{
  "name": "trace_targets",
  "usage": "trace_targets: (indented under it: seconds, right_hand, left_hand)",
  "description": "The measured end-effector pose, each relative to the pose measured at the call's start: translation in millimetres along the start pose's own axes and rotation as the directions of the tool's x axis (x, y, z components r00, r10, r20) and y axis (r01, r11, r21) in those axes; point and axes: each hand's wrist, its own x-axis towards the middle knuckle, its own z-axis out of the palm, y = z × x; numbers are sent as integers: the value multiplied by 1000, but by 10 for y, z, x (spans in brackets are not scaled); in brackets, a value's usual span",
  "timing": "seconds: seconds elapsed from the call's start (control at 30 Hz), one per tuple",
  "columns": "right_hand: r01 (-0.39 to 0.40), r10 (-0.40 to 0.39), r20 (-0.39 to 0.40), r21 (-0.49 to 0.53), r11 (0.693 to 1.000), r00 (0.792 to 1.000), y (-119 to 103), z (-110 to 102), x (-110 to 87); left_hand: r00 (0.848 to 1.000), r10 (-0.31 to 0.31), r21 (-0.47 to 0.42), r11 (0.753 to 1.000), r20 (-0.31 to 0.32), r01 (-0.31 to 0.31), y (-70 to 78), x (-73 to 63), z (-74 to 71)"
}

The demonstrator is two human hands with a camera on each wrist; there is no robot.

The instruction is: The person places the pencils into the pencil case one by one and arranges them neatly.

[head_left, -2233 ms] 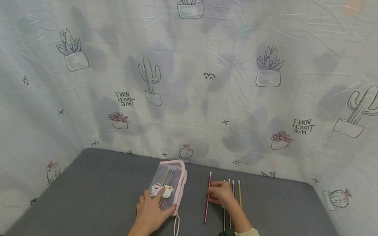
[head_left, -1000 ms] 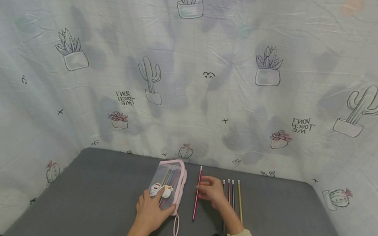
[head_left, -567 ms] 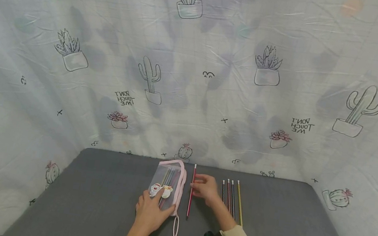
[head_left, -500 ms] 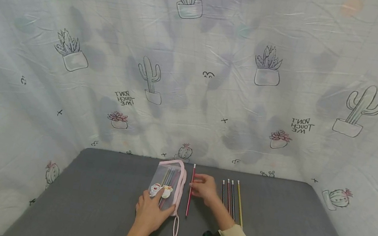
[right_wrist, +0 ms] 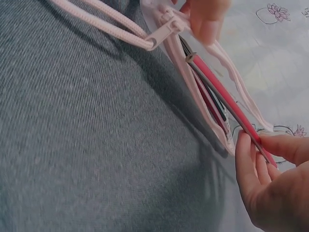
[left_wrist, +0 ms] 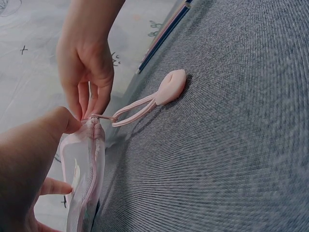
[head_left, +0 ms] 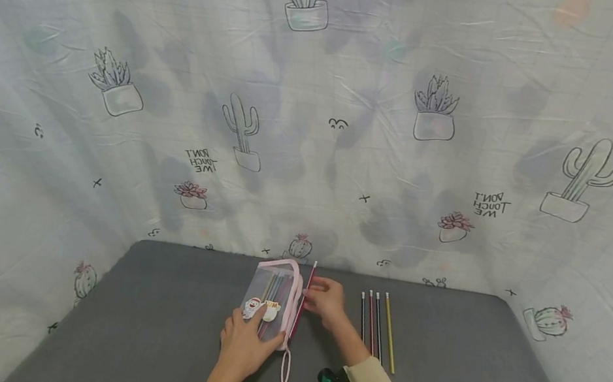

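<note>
The left hand (head_left: 249,344) grips the case (head_left: 293,298); at its open mouth the right hand (head_left: 324,301) pinches a red pencil (right_wrist: 226,98). The step looks like insertion, calling next for a lengthwise slide. Lettering on the sticker (head_left: 269,311) is unclear. 4 pencils (head_left: 380,324) lie rightward; the sheet (head_left: 300,150) behind reads, mirrored, "DON'T TOUCH".

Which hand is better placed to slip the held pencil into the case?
Probably the right hand: it pinches the red pencil at the open case; the left hand holds the case.
</note>
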Motion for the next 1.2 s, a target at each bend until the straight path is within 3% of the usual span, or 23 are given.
trace_targets:
  seconds: [0.47,1.2]
  right_hand:
    - [-5,7,-30,70,998,1000,81,186,-42]
    - [-16,17,-40,36,999,999,135,433,-45]
  left_hand:
    - [1000,5,3,1000,5,-5,-1,-1,-6]
    - [1000,-2,-13,1000,16,2,7,-1,-26]
